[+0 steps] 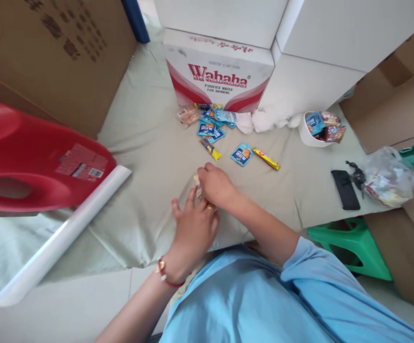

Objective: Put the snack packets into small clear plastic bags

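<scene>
My left hand (192, 224) and my right hand (217, 186) meet over the pale green cloth (146, 157) in front of me. Both sets of fingers are curled round a small pale snack packet (197, 186), mostly hidden between them. A red bracelet sits on my left wrist. Beyond my hands lie loose packets: a blue sachet (241, 154), a yellow bar (266, 158) and another yellow stick (211, 149), then a heap of blue packets (209, 123) against the Wahaha box (218, 71).
A white bowl (305, 136) holding packets stands at the right, near a black phone (345, 189) and a plastic bag (387, 178). A red stool (32, 157) and a white roll (64, 233) lie at the left. A green stool (353, 243) and cardboard boxes surround the cloth.
</scene>
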Action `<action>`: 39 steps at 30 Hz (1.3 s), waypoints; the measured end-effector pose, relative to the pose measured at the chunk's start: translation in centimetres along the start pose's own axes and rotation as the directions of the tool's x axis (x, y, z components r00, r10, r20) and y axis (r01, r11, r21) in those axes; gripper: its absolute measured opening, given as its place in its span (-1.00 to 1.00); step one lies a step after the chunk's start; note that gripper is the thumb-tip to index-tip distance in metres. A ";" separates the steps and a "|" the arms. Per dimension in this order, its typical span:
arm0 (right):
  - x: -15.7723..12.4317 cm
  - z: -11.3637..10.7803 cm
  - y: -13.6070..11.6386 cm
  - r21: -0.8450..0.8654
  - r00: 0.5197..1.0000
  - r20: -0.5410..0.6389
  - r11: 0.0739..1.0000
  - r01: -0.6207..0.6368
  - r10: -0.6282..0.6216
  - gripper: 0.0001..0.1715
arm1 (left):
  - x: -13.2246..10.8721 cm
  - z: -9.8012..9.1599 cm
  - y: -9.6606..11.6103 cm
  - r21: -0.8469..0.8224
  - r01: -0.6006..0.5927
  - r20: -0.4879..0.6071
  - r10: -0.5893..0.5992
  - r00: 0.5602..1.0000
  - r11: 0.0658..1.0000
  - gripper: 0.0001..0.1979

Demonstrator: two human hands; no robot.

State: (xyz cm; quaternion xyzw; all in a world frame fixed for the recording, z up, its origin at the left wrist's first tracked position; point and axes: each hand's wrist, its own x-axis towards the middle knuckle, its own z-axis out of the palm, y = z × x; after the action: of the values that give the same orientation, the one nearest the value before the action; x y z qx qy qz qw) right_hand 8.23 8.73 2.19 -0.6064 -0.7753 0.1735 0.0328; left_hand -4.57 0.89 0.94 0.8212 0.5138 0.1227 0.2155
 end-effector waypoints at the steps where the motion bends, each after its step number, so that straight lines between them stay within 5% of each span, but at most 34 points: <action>1: -0.6 0.4 -0.2 -0.020 0.999 -0.036 0.999 0.027 -0.028 -0.71 | -0.5 -0.5 -0.7 -0.031 0.019 0.013 -0.019 1.000 0.999 -0.75; 6: -2.7 1.8 -0.5 -0.141 0.977 -0.137 0.979 0.146 -0.166 -0.58 | -3.0 -1.7 -6.0 -0.132 0.173 -0.164 -0.194 0.967 0.976 -0.70; 10: -2.9 1.9 0.3 -0.139 0.985 -0.118 0.984 0.111 -0.128 -0.69 | -4.9 -1.6 -8.5 -0.176 0.212 -0.211 -0.247 0.946 0.961 -0.67; 14: -2.6 1.0 2.3 -0.006 0.985 -0.172 1.000 0.013 -0.014 -0.60 | -5.9 -1.2 -7.6 -0.280 0.219 -0.179 -0.275 0.945 0.935 -0.65; 17: -3.2 0.5 4.8 0.348 0.963 -0.245 0.937 -0.021 0.113 -0.64 | -5.5 -0.9 -5.3 -0.437 0.246 -0.126 -0.330 0.936 0.865 -0.63; 19: -4.1 0.7 6.7 0.691 0.935 -0.232 0.721 -0.037 0.270 -0.64 | -4.7 -0.6 -3.6 -0.612 0.278 -0.064 -0.397 0.916 0.740 -0.58; 21: -5.3 1.2 8.0 0.936 0.919 -0.098 0.348 -0.044 0.381 -0.59 | -3.5 -0.1 -2.1 -0.811 0.302 0.032 -0.477 0.878 0.501 -0.46; 23: -6.6 1.9 8.6 0.998 0.929 0.054 0.009 -0.062 0.366 -0.45 | -2.1 0.7 -0.8 -0.916 0.319 0.173 -0.477 0.861 0.243 -0.30; 26: -8.4 3.1 8.4 0.973 0.944 0.178 -0.190 -0.128 0.276 -0.37 | -0.2 1.8 0.6 -0.937 0.345 0.302 -0.374 0.877 0.054 -0.19; 29: -9.7 4.1 7.7 0.985 0.941 0.164 -0.105 -0.139 0.296 -0.39 | 0.9 2.9 1.6 -0.938 0.329 0.281 -0.312 0.907 0.109 -0.32; 32: -11.1 4.4 7.6 0.985 0.953 0.029 0.154 -0.079 0.301 -0.33 | 1.5 3.8 2.5 -0.924 0.326 0.261 -0.295 0.919 0.200 -0.41; 35: -12.7 4.1 8.2 0.914 0.984 -0.022 0.403 -0.053 0.179 -0.30 | 1.9 4.4 3.1 -0.902 0.346 0.284 -0.249 0.926 0.260 -0.40; 39: -13.6 2.6 12.0 0.898 0.964 -0.080 0.437 -0.040 0.253 -0.40 | 2.0 4.4 2.6 -0.858 0.310 0.234 -0.227 0.946 0.410 -0.45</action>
State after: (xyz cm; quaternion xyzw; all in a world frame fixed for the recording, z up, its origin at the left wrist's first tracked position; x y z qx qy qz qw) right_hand 22.29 -2.37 -1.83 -0.5783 -0.5057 0.4929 0.4087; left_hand 0.25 0.69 -1.75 0.4997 0.4900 0.3020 0.6473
